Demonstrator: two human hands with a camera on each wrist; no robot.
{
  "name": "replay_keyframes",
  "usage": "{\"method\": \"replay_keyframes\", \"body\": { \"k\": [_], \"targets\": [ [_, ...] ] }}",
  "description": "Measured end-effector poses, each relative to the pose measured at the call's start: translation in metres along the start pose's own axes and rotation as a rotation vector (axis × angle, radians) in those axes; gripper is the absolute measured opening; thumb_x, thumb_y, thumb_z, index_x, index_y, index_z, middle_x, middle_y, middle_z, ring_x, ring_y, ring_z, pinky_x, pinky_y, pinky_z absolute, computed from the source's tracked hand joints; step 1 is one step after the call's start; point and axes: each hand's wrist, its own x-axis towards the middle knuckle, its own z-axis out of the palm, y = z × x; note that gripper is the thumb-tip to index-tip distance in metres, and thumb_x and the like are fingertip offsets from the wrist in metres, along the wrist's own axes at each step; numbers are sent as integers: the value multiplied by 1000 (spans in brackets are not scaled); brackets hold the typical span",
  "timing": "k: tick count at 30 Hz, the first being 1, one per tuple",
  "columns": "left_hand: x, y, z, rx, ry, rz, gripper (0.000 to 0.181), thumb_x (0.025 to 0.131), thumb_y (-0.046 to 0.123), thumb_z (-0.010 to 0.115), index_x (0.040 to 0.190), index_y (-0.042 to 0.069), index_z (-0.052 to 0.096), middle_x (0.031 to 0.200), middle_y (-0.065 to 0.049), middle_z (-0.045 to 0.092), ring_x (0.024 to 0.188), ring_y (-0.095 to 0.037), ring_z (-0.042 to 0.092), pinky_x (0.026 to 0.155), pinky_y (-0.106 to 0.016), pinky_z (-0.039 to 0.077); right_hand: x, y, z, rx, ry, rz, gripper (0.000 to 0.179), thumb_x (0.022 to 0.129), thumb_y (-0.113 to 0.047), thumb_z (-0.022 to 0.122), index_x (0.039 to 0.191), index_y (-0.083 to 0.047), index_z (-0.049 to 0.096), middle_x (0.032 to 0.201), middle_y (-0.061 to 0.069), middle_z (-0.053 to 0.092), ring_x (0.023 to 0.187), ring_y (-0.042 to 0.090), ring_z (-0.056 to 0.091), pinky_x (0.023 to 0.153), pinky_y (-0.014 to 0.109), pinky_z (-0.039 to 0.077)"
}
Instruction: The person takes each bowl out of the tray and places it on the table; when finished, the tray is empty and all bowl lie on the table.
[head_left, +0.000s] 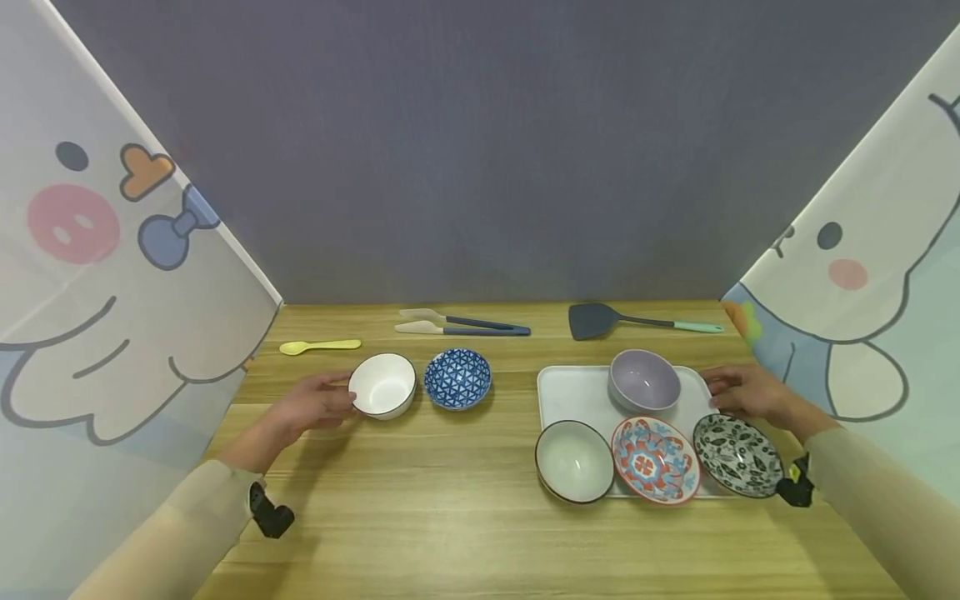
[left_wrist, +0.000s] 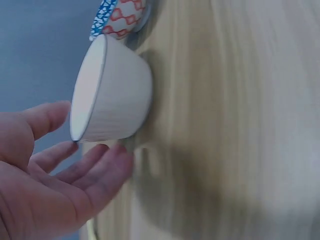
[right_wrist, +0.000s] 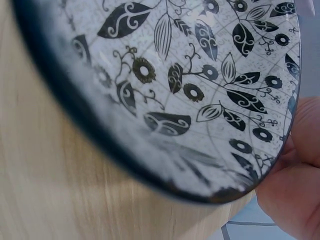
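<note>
A white bowl (head_left: 383,385) with a dark rim stands on the table at left. My left hand (head_left: 326,402) is right beside it, fingers spread and thumb close to the rim; the left wrist view shows this bowl (left_wrist: 120,92) just beyond the fingertips. My right hand (head_left: 746,390) is at the right edge of a white tray (head_left: 573,392), fingers loosely bent. Just below it, a black-and-white leaf-pattern bowl (head_left: 738,456) sits tilted on the tray's corner. That bowl (right_wrist: 200,95) fills much of the right wrist view and hides part of the hand.
A purple bowl (head_left: 643,380), a red-and-blue patterned bowl (head_left: 656,460) and a cream bowl (head_left: 574,462) are on or over the tray. A blue patterned bowl (head_left: 457,379) stands mid-table. Along the back lie a yellow spoon (head_left: 320,346), tongs (head_left: 480,327) and a spatula (head_left: 596,321).
</note>
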Motion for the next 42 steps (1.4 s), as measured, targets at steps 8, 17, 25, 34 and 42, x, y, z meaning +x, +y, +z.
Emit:
{"method": "replay_keyframes", "body": {
  "k": [8,17,25,34,42],
  "targets": [
    [0,45,-7,190,53,53,73,103,21,61,159,-8,24,155,-38,36,141,-53,40,109,-67,45,0,-1,-2,-7,3,-5,65,90,-4,76,144,16,45,115,27,66,89,18,71,76,32,65],
    [13,89,11,118,46,154,74,101,25,65,162,6,28,154,-27,45,139,-42,49,110,-58,48,4,0,1,-23,5,-24,63,92,-2,74,145,16,44,116,28,66,88,17,71,73,30,64],
    [43,121,59,44,-54,201,73,99,25,68,161,11,32,151,-23,49,135,-38,54,109,-56,51,5,-2,-2,-24,9,-25,62,92,-2,73,145,15,45,115,27,66,83,13,69,68,29,63],
    [79,153,132,3,-196,232,73,98,27,71,161,18,35,150,-18,52,133,-34,57,110,-58,49,0,-6,-2,0,14,-21,64,90,-1,74,144,17,44,115,28,66,83,14,70,69,29,64],
    [104,164,196,-33,-323,189,74,97,25,71,161,18,35,140,-15,61,133,-39,56,113,-59,46,2,-2,2,10,29,-11,64,89,1,75,144,15,46,111,23,68,72,12,65,60,27,59]
  ]
}}
